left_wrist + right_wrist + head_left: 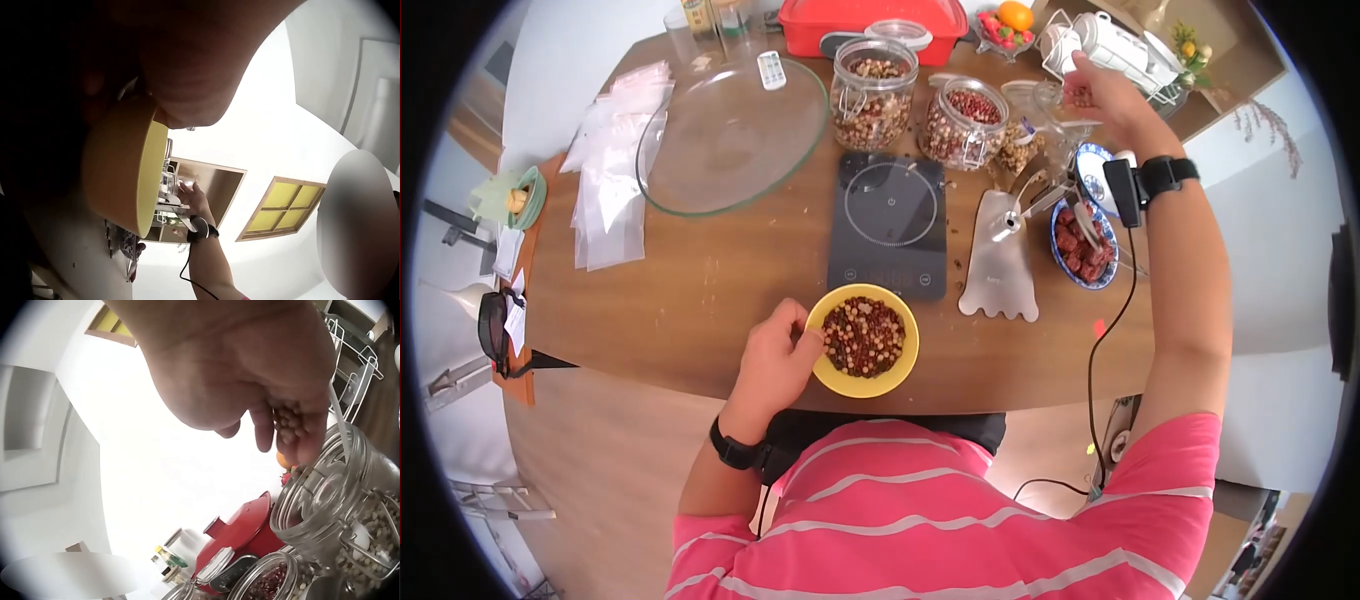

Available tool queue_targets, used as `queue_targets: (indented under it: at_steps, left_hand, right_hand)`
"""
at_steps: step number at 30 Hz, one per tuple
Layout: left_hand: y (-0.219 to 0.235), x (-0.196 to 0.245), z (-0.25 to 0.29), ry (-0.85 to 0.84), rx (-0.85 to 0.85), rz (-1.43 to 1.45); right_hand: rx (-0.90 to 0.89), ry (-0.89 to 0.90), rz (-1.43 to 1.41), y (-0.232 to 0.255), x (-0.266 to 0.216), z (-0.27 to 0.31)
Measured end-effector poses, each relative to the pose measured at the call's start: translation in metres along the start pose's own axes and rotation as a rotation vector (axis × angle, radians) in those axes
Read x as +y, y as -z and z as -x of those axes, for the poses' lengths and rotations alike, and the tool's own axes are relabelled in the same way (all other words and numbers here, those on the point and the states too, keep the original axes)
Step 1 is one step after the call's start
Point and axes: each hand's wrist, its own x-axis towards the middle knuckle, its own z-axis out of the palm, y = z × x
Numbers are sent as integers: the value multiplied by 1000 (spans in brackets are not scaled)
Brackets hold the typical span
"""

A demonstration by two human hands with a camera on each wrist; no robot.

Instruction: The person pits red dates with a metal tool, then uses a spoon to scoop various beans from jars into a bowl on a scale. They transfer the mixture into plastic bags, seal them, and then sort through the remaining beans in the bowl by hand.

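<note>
My left hand [772, 365] grips the near-left rim of a yellow bowl [913, 348], thumb over the edge. Mixed red, brown and pale beans [863, 337] fill much of this bowl, which sits by the table's front edge. At the back right my right hand [1108, 98] is raised and cupped. Small brownish beans [289, 423] lie in its curled fingers in the right wrist view. Just below those fingertips is the mouth of a glass clip-top jar [289, 515], with pale beans [375, 537] low in the glass there.
Two jars of mixed beans [872, 122] [955, 140] stand behind a black induction cooker [890, 260]. A wavy-edged metal plate [998, 280] and blue-white bowl [1056, 262] of dark red pieces lie right. Left are a glass dish [730, 150], plastic bags [615, 170]; behind, a red pot [945, 22].
</note>
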Motion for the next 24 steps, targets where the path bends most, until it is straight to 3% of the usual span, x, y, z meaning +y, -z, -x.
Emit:
queue_targets:
  at_steps: [4, 6, 8, 9, 10, 11, 12, 13, 15, 18, 19, 20, 23, 24]
  left_hand:
    - [3, -6, -7, 52, -86, 243]
    - [5, -5, -8, 64, -123, 301]
    - [7, -3, -9, 131, -152, 342]
    - [7, -4, -9, 137, -147, 349]
    - [8, -5, -8, 114, -142, 325]
    - [8, -5, -8, 94, -133, 301]
    - [8, -4, -7, 105, -117, 312]
    - [9, -1, -7, 62, -108, 268]
    - [8, -1, -6, 17, -113, 220]
    - [5, -1, -9, 23, -109, 243]
    - [7, 2, -10, 15, -102, 206]
    - [8, 2, -8, 8, -95, 168]
    - [8, -3, -4, 54, -87, 287]
    - [8, -3, -4, 46, -80, 290]
  right_hand:
    - [6, -35, 53, 2, -12, 14]
    - [-21, 98, 228, 19, -11, 12]
    - [64, 292, 234, 44, -20, 22]
    - [174, 410, 155, 38, -40, 54]
    - [325, 437, 305, 9, -79, 118]
    - [426, 610, 232, -4, -85, 151]
    - [497, 598, 365, -7, -86, 182]
    - [419, 585, 206, -18, -74, 209]
    - [9, 374, -127, -68, -67, 266]
    - [-579, -117, 27, -125, -35, 274]
    - [-754, -309, -84, -143, -17, 274]
    - [-866, -397, -242, -162, 13, 280]
    - [-1058, -613, -260, -169, 10, 283]
    - [-1056, -604, -253, -161, 3, 278]
